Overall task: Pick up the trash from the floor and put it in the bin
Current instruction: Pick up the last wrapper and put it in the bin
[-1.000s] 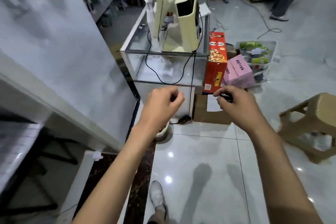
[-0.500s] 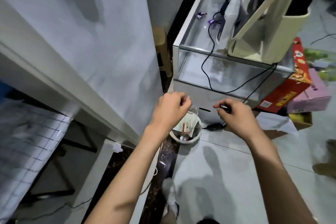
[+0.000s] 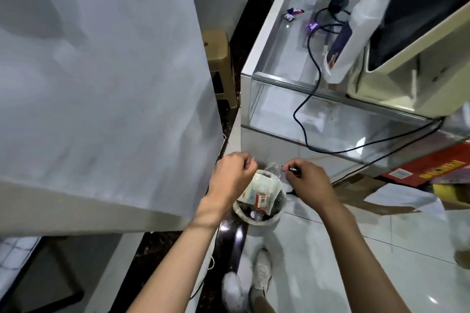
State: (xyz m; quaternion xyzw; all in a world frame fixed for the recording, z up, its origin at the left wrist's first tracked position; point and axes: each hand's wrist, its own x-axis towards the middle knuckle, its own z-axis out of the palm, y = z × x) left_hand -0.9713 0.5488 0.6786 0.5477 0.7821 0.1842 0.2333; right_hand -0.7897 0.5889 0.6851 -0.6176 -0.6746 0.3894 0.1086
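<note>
A small round white bin stands on the floor at the foot of the glass counter, stuffed with wrappers, a paper packet and clear plastic. My right hand hovers above the bin's right rim and pinches a small dark piece of trash at its fingertips. My left hand is over the bin's left rim with its fingers curled into a fist; whether anything is inside it is hidden.
A glass counter with a cream machine, black cables and candy wrappers stands behind the bin. A white panel fills the left. A brown stool sits between them. Flattened cardboard and a red box lie right. My shoes are below.
I have stepped closer and the view has tilted down; the bin now sits directly under both hands. The right hand keeps its pinch on the dark piece.
</note>
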